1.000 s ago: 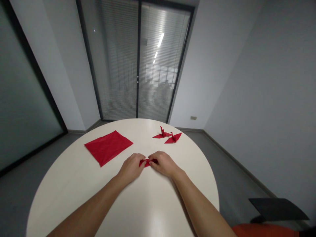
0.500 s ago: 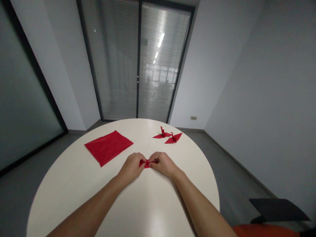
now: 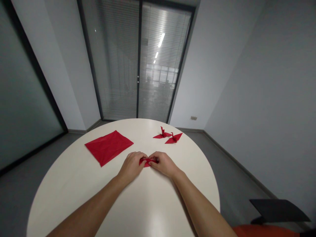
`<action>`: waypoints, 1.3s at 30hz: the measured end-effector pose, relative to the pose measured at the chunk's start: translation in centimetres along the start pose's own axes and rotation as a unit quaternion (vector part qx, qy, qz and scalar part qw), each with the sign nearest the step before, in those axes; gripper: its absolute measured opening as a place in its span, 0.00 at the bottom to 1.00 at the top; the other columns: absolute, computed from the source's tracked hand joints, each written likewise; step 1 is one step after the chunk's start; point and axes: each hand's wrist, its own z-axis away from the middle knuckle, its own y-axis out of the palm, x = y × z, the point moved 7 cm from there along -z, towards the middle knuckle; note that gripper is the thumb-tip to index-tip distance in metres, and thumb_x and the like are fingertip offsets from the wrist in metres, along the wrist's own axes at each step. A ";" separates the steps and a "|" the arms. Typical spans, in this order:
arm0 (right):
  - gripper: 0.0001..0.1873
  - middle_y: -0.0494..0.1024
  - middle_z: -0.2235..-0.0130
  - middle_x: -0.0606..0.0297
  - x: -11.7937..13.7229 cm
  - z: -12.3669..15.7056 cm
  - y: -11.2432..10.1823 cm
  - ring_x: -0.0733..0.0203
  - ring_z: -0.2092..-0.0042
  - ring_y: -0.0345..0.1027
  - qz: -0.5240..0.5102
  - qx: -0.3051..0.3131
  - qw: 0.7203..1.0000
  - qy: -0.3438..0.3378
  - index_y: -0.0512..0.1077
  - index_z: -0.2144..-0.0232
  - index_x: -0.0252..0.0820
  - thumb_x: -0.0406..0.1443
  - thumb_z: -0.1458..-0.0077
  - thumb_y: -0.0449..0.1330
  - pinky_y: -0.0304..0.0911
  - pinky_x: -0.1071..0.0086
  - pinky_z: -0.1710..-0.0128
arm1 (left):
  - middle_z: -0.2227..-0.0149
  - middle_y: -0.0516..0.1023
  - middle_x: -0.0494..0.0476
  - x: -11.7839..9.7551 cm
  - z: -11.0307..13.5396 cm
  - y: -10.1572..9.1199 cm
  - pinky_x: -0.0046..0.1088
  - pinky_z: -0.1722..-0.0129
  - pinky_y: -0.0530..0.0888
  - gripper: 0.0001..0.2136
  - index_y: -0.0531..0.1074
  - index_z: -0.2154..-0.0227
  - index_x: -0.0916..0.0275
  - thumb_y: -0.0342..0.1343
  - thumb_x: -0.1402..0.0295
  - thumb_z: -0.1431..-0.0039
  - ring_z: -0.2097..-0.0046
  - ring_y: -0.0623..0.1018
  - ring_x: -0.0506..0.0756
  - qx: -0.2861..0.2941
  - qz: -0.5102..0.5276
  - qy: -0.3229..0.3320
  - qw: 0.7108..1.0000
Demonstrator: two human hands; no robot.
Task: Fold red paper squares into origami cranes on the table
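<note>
A small folded piece of red paper (image 3: 147, 161) sits on the round white table (image 3: 138, 204) between my hands. My left hand (image 3: 131, 166) pinches its left end, fingers curled. My right hand (image 3: 163, 163) pinches its right end, fingers pressed together. Most of the paper is hidden under my fingers. Both forearms stretch across the table top from the near edge.
A stack of flat red paper sheets (image 3: 109, 146) lies to the left behind my hands. Two red paper cranes (image 3: 163, 133) (image 3: 174, 138) stand at the far right of the table. A dark chair part (image 3: 278, 210) shows at the lower right. Glass doors with blinds stand behind.
My hands have barely moved. The fingers shifted slightly on the red paper, which now shows a thin strip raised between them.
</note>
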 end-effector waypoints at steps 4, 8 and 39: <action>0.08 0.81 0.63 0.63 0.4 0.0 -0.1 0.61 0.64 0.71 0.041 0.004 0.999 -0.006 0.80 0.63 0.42 0.31 0.45 0.62 0.63 0.70 0.63 | 0.63 0.81 0.54 -0.3 0.0 -0.2 0.36 0.55 0.69 0.08 0.77 0.64 0.58 0.55 0.75 0.40 0.59 0.77 0.58 0.005 -0.013 0.010 1.000; 0.06 0.81 0.66 0.65 0.7 0.0 -0.2 0.62 0.66 0.70 0.070 -0.001 0.997 -0.018 0.79 0.66 0.42 0.32 0.45 0.62 0.61 0.71 0.65 | 0.63 0.80 0.55 -0.5 0.1 -0.3 0.36 0.55 0.68 0.05 0.77 0.65 0.58 0.57 0.72 0.40 0.59 0.77 0.58 0.000 -0.035 0.011 0.999; 0.36 0.73 0.46 0.54 -2.5 -0.5 -2.3 0.57 0.53 0.72 -0.237 -0.182 0.954 0.031 0.58 0.38 0.47 0.42 0.46 0.66 0.69 0.59 0.52 | 0.61 0.81 0.57 2.1 -0.1 -1.8 0.34 0.56 0.74 0.07 0.73 0.61 0.60 0.53 0.64 0.38 0.59 0.80 0.57 -0.131 0.176 -0.107 0.970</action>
